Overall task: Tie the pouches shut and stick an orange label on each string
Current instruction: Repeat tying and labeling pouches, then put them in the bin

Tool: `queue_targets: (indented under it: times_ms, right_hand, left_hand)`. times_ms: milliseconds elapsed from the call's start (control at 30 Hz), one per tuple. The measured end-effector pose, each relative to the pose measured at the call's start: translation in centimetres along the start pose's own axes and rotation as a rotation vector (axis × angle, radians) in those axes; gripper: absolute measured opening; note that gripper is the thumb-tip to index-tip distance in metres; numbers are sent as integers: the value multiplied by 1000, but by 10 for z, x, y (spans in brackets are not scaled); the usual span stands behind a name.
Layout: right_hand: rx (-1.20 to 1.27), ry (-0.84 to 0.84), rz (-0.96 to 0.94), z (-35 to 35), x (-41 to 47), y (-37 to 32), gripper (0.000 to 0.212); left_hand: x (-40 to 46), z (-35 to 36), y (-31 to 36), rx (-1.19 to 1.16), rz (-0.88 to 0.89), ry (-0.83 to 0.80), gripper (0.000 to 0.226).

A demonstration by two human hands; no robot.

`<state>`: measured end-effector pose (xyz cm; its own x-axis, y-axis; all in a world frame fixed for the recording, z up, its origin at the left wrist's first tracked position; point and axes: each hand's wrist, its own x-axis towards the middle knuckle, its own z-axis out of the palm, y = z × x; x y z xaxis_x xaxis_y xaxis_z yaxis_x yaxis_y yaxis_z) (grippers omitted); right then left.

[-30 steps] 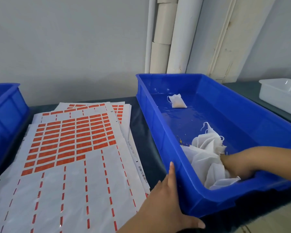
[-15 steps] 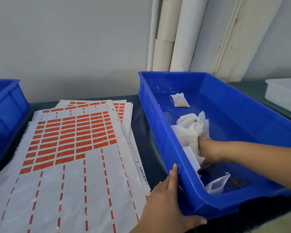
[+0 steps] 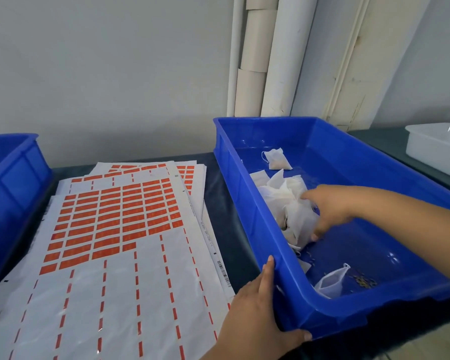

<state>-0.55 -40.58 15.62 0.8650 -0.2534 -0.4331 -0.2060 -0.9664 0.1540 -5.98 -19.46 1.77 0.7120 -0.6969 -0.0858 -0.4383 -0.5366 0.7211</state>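
Right hand (image 3: 327,211) cupped round the heap of white pouches (image 3: 289,203) just left of its fingers, inside blue bin (image 3: 244,203); left hand (image 3: 257,315) gripping near corner; orange labels (image 3: 115,216) further left, nearer that hand.

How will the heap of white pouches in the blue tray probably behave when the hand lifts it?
The heap of white pouches looks crumpled and soft, so it would probably sag and lose shape. It seems light: the right hand gathers it alone. Some pouches may slip out, since one empty pouch and spilled grains lie loose in the blue tray.
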Motion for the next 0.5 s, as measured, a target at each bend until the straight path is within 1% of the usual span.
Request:
queue_targets:
  times_ms: [67,133,167,200,233,300,367,400,500]
  right_hand:
    - [41,37,-99,-4,-17,-1,84]
    - [154,-60,-225,-2,-33,-10,81]
    - [165,-108,-263,2,-37,-16,76]
    - [133,-117,-281,8,-38,-22,66]
    - [97,-73,-294,15,-36,-27,50]
    - [29,50,-277,21,-30,-34,8]
    - [40,94,-243,18,-27,-33,19]
    - [77,102,-211,13,-27,-30,20]
    - [261,207,-153,-8,-35,-17,17]
  left_hand:
    - [1,0,0,-2,-1,-6,122]
    - [2,0,1,-2,1,-17,123]
    - [2,-1,2,-2,-2,-30,122]
    - [2,-1,3,-4,-6,-47,122]
    - [1,-3,4,-7,-8,-64,121]
    - [-3,-7,5,-20,-3,-82,118]
    - [-10,-13,5,-39,5,-60,111]
    - [-13,-17,5,-42,8,-38,106]
    - [-24,-36,3,-38,8,48,91]
